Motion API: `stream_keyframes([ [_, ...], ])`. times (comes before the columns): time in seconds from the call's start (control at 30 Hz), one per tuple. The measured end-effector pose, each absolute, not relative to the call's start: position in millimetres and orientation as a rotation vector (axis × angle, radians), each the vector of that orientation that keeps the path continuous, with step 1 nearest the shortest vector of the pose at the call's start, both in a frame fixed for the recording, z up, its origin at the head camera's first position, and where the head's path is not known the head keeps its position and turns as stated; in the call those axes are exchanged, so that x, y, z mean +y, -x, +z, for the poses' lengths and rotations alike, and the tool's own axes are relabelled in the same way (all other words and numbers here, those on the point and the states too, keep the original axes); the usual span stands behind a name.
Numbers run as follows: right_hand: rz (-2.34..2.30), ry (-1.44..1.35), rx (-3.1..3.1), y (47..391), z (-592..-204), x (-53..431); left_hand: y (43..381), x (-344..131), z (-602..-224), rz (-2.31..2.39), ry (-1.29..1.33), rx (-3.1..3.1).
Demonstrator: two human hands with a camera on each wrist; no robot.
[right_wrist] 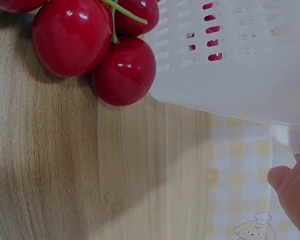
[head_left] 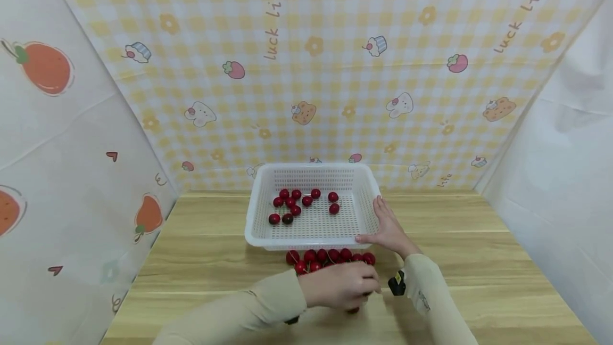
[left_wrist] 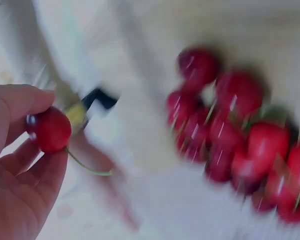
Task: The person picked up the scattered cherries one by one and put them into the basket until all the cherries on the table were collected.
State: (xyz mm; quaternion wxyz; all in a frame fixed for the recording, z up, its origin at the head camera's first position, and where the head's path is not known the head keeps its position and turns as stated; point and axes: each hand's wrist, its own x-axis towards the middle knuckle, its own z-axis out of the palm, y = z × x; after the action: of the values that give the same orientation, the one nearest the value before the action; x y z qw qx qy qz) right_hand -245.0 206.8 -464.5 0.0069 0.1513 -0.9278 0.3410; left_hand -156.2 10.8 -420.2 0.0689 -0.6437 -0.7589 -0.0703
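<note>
My left hand [head_left: 342, 285] pinches a single red cherry [left_wrist: 49, 130] between thumb and fingers, its green stem trailing free. That hand is over the near side of a pile of red cherries [head_left: 322, 255] on the table, covering part of it in the head view. Behind the pile stands a white plastic basket [head_left: 306, 242] with slotted walls, several loose cherries [head_left: 290, 202] lying on its floor. With fingers straight and spread, my right hand [head_left: 390, 230] rests around the basket's front right corner, thumb along the front rim and the other fingers at the right side.
The wood-grain table [head_left: 206, 260] extends to both sides of the basket. A yellow checked cloth [head_left: 311, 84] hangs close behind the basket, with white cloths [head_left: 81, 137] at left and right. One dark cherry [head_left: 353, 310] shows just below the left hand.
</note>
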Motion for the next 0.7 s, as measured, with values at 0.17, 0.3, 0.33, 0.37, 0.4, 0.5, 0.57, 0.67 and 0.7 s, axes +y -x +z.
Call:
stream_keyframes([
  [0.17, 1.013, -0.496, -2.897, 248, -465, 210, 193, -15, -382, -0.294, 1.771, -2.33],
  [0.3, 1.046, -0.492, -2.881, 250, -464, 211, 240, -32, -366, -0.509, 1.598, -2.543],
  [0.33, 1.061, -0.487, -2.881, 250, -465, 211, 252, -35, -364, -0.554, 1.552, -2.588],
  [0.37, 1.067, -0.486, -2.883, 250, -465, 211, 263, -38, -364, -0.577, 1.506, -2.624],
  [0.4, 1.067, -0.486, -2.886, 250, -466, 210, 273, -41, -365, -0.603, 1.467, -2.656],
  [0.5, 1.078, -0.474, -2.897, 250, -469, 208, 300, -45, -370, -0.595, 1.35, -2.777],
  [0.57, 1.097, -0.467, -2.891, 249, -470, 209, 316, -44, -375, -0.563, 1.288, -2.864],
  [0.67, 1.108, -0.465, -2.867, 249, -471, 208, 335, -39, -382, -0.516, 1.212, -2.963],
  [0.7, 1.112, -0.467, -2.861, 250, -472, 208, 340, -38, -384, -0.492, 1.185, -2.996],
])
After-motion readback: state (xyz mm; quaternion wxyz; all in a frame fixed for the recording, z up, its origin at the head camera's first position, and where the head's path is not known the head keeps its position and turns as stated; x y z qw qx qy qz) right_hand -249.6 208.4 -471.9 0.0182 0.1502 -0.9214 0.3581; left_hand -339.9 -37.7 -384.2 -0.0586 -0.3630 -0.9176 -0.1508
